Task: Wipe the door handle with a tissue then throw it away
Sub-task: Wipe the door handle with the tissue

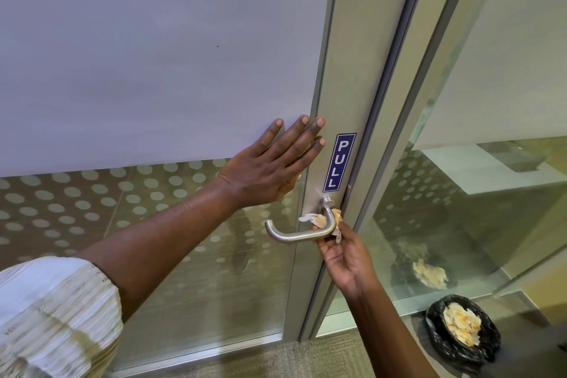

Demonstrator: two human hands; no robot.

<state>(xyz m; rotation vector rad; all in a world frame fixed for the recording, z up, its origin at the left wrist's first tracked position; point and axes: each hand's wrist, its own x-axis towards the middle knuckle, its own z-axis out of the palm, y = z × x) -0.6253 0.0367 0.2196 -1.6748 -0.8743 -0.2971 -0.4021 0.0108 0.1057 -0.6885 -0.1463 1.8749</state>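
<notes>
A brushed-metal lever door handle (pixel 294 236) sticks out of the grey frame of a frosted glass door, just below a blue PULL sticker (pixel 339 162). My right hand (pixel 343 258) reaches up from below and pinches a crumpled white tissue (pixel 317 219) around the handle's bend near its neck. My left hand (pixel 273 163) lies flat with fingers spread against the door glass and frame, above and left of the handle. It holds nothing.
A bin lined with a black bag (pixel 463 333) stands on the floor at the lower right, with crumpled tissues inside. Its reflection shows in the glass side panel (pixel 460 224) to the right of the door. Carpet runs along the bottom.
</notes>
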